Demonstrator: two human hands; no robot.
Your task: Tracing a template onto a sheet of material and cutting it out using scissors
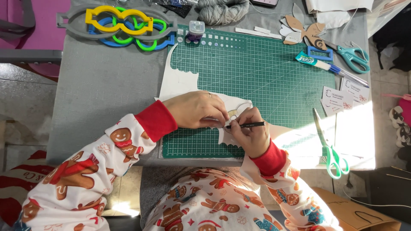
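Pressing flat on a white paper sheet (pixel 182 81), the left hand (pixel 197 110) lies near the front edge of the green cutting mat (pixel 261 81), its fingers spread narrow and touching the paper. Just beside it, the right hand (pixel 252 132) has its fingers closed around a thin black pen (pixel 246 125), whose tip meets the paper under the left fingertips; what is drawn there is mostly hidden by both hands.

Beyond the mat's far right corner lies a white-and-teal tube (pixel 311 60) with a blue frame-shaped piece (pixel 320 53) touching it, and teal scissors (pixel 353 57) just beside that. Right of the mat sit small white printed cards (pixel 338 99), washed out by sunlight. A second pair of green-handled scissors (pixel 329 149) lies off the mat's front right corner. At the mat's far left corner stands a small purple-and-white bottle (pixel 196 31), with stacked looped plastic templates (pixel 117 23) in grey, yellow, blue and green left of it. Grey yarn (pixel 222 10) is cut off by the picture's top edge.

Bare grey worktop (pixel 107 85) stretches left of the mat, and most of the mat's middle is uncovered.
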